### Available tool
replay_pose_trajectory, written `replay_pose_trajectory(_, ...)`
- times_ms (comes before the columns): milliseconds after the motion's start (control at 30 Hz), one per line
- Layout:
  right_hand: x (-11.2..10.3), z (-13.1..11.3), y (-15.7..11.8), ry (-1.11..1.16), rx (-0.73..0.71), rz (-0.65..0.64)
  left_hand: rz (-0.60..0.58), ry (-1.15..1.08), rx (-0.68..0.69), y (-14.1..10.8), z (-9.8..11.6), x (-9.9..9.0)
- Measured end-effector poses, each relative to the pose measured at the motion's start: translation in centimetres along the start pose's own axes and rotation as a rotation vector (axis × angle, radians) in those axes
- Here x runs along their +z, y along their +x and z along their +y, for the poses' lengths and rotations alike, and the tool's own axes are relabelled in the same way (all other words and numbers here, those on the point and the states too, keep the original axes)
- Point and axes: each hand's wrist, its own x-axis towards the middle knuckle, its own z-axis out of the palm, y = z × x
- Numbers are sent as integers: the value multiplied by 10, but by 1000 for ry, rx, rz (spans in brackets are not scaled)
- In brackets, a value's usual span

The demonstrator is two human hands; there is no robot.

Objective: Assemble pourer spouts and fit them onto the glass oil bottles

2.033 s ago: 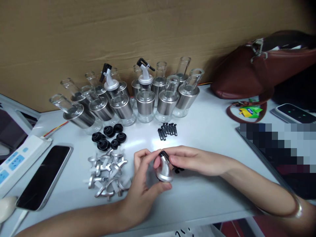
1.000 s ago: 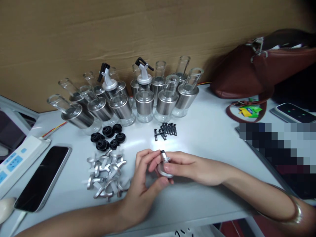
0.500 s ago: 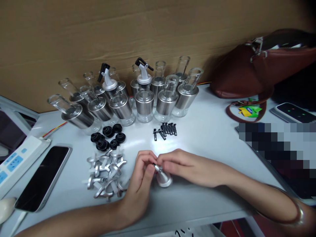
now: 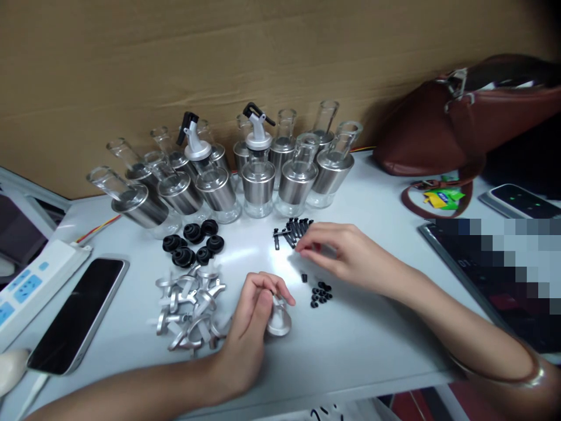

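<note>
My left hand (image 4: pixel 256 318) is closed around a silver pourer spout (image 4: pixel 279 321); its round base shows below the fingers, and the upper end is partly covered. My right hand (image 4: pixel 335 248) has its thumb and fingertips pinched at the near edge of a group of small black levers (image 4: pixel 293 231). Whether a piece is between those fingertips is hidden. Below that hand lie several tiny black stoppers (image 4: pixel 321 294), with a single one (image 4: pixel 304 278) standing apart. To the left are a pile of silver pourer spouts (image 4: pixel 193 310) and several black rubber plugs (image 4: pixel 193 233).
Glass-and-steel bottles (image 4: pixel 258 181) stand along the cardboard wall (image 4: pixel 263 52), two with pourers fitted. A power strip (image 4: pixel 26 292) and a phone (image 4: pixel 76 316) lie left. On the right are a brown bag (image 4: pixel 429 123), a green-yellow packet (image 4: pixel 445 197) and a dark tablet (image 4: pixel 477 292).
My right hand has left the pourer spout and moved up and right to the black levers, uncovering the tiny stoppers. My left hand keeps the spout, in nearly the same place.
</note>
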Motion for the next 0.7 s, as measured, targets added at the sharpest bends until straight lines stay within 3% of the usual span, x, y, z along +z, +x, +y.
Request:
replay_pose_trajectory(100,-1,3,-3,10,-84,-203,-46,-53,-58,0,0,0)
replay_pose_trajectory(200,3,4,-4,8,-80,-290,-51,-56,-65,0,1,0)
replay_pose_trajectory(567,6,11,-5,-50,-89,-252,-7,24,-45,0,3,2)
replay_pose_trajectory(700,4,10,-3,-24,-46,-299,-12,18,-48,0,4,2)
